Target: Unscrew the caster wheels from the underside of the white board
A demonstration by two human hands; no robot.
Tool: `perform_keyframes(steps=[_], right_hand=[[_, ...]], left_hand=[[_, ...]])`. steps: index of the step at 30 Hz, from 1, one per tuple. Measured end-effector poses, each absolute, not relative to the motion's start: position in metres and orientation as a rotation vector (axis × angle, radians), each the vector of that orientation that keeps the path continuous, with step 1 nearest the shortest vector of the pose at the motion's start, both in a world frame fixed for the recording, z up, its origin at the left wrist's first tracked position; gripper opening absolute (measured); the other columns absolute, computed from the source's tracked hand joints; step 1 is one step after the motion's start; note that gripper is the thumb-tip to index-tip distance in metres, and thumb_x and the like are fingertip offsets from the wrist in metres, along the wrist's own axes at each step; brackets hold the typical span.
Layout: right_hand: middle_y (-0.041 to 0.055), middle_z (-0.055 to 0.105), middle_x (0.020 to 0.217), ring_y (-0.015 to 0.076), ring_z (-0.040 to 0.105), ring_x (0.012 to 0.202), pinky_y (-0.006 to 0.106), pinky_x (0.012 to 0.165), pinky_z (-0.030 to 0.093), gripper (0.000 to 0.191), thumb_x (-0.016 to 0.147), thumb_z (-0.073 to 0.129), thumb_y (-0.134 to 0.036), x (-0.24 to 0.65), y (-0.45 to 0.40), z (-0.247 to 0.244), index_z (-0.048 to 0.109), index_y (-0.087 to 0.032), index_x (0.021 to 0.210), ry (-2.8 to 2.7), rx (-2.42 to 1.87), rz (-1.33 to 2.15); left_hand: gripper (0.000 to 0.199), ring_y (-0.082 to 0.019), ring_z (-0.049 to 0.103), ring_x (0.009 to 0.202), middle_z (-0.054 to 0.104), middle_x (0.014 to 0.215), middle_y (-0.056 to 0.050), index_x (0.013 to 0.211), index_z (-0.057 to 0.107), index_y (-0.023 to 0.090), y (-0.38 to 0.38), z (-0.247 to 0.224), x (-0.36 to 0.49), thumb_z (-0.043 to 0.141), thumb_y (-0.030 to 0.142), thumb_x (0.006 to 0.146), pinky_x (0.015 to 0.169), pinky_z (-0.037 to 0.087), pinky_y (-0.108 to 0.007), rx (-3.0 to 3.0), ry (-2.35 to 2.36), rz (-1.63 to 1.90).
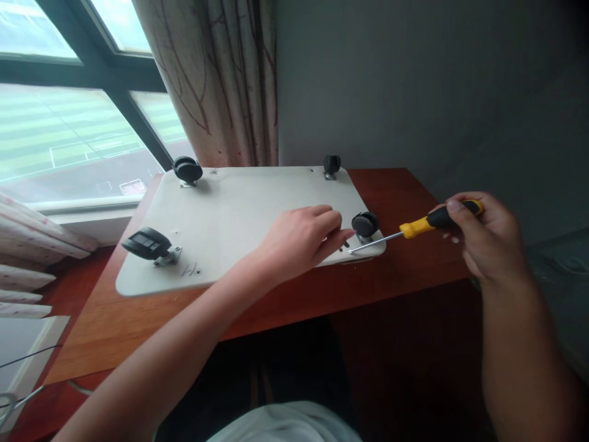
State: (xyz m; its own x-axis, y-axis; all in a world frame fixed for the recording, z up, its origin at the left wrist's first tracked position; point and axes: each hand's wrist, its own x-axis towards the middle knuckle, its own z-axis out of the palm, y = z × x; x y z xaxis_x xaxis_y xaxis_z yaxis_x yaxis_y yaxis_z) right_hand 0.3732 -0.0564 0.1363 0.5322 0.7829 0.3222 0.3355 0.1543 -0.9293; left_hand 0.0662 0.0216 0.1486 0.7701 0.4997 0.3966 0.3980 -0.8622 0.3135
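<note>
Reddish wood table (pixel 405 264) beside a window carries a pale board (pixel 248 215) with four black casters. Left hand (pixel 299 236) rests loosely on the board's near right corner, fingertips by one caster (pixel 365 223). Right hand (pixel 488 236), further right, grips a yellow-and-black screwdriver (pixel 416 228), its tip touching the board near that caster.

A yellow-and-black screwdriver (pixel 414 228) lies nearly level, its tip at the white board's (pixel 239 215) four-o'clock corner, just beside a black caster wheel (pixel 365 224).
</note>
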Motion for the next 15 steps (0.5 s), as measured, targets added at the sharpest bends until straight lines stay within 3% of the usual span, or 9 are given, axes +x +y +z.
perform_keyframes(steps=[10, 15], right_hand=[[0.0012, 0.070, 0.074, 0.0123, 0.057, 0.052, 0.020, 0.040, 0.040, 0.026, 0.072, 0.081, -0.036, 0.356, -0.059, 0.133, 0.065, -0.023, 0.087, -0.988, -1.394, 0.449], [0.0025, 0.071, 0.075, 0.0143, 0.060, 0.056, 0.021, 0.041, 0.041, 0.025, 0.072, 0.080, -0.035, 0.343, -0.057, 0.131, 0.064, -0.023, 0.087, -0.988, -1.357, 0.451]], left_hand=[[0.026, -0.019, 0.067, 0.073, 0.071, 0.089, -0.006, 0.098, 0.063, 0.019, -0.062, 0.037, -0.033, 0.042, 0.034, 0.103, 0.061, 0.048, -0.029, 2.671, 1.195, 0.499], [0.025, -0.023, 0.069, 0.086, 0.072, 0.098, -0.006, 0.106, 0.069, 0.026, -0.058, 0.017, -0.060, 0.044, 0.032, 0.102, 0.067, 0.052, -0.032, 2.641, 1.401, 0.419]])
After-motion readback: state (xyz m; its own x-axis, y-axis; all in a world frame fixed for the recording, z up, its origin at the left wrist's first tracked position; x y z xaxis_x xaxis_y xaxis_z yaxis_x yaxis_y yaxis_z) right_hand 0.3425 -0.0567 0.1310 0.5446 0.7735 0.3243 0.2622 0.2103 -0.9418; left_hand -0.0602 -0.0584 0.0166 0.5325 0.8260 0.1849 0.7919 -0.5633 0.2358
